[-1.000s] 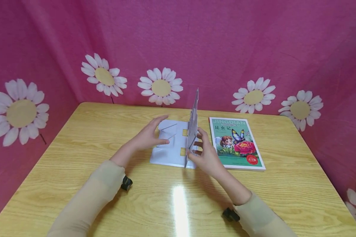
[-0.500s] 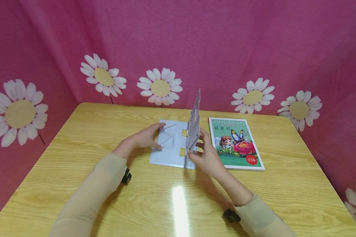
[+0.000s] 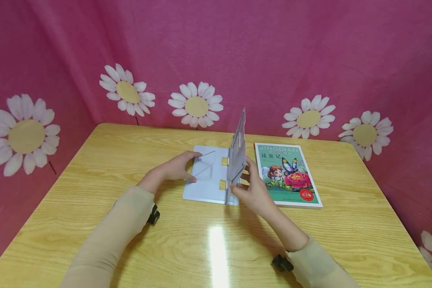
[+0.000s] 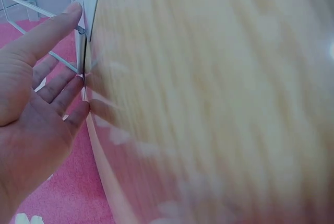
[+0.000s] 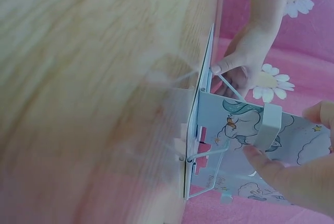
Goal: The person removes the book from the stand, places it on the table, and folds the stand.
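A pale book stand [image 3: 239, 154] stands unfolded mid-table in the head view, its base plate [image 3: 201, 193] flat and its back panel raised nearly upright. Thin wire legs [image 3: 203, 171] rise from the base. My left hand [image 3: 174, 167] rests at the base's left edge with thumb and fingers spread; in the left wrist view, the thumb [image 4: 65, 18] lies by the wire. On the other side, my right hand [image 3: 253, 192] holds the raised panel by its near lower part. The right wrist view shows a unicorn print [image 5: 242, 122] on the panel and a white clip [image 5: 269, 126] beside the thumb.
A green-covered book [image 3: 288, 174] with a butterfly and a red flower lies flat just right of the right hand. The wooden table [image 3: 165, 248] ends at a pink curtain [image 3: 259, 52] with daisies behind and along both sides.
My left hand has shifted left and down, from over the base to its left edge. The raised panel has tilted slightly to the right, with my right hand staying on it.
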Demonstrator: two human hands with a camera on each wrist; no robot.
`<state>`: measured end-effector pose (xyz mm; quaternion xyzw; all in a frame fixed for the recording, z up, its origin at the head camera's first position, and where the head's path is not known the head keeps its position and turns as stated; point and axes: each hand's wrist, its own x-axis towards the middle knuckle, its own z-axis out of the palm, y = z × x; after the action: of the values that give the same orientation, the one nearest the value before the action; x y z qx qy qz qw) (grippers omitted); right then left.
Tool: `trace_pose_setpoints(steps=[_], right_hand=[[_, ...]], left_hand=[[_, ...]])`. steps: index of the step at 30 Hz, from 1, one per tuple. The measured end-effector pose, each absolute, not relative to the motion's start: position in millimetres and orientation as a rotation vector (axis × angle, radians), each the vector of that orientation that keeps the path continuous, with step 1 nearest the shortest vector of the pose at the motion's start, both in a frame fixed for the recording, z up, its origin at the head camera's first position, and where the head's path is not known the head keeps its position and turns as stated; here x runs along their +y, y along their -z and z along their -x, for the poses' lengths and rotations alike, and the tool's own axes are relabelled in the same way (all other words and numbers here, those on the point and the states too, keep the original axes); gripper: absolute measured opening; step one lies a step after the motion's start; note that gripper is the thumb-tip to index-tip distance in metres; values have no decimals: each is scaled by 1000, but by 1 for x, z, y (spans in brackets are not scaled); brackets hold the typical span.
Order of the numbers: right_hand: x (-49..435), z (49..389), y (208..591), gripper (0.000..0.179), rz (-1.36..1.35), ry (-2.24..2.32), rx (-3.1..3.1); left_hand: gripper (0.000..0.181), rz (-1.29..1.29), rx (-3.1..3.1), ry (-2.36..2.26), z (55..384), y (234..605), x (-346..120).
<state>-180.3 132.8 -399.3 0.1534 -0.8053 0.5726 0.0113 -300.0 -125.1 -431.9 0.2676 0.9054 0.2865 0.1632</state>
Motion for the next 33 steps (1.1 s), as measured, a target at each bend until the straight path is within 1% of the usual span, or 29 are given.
trace_pose_setpoints(steps=[10,33], right_hand=[[135,180,398,86,-492,-1793,-2520],[135,181,400,86,-480,-1787,-2544]], left_hand=[[86,-749,2586,-808,301,429,-125],[82,-806,2619,-593,304,423,-119]])
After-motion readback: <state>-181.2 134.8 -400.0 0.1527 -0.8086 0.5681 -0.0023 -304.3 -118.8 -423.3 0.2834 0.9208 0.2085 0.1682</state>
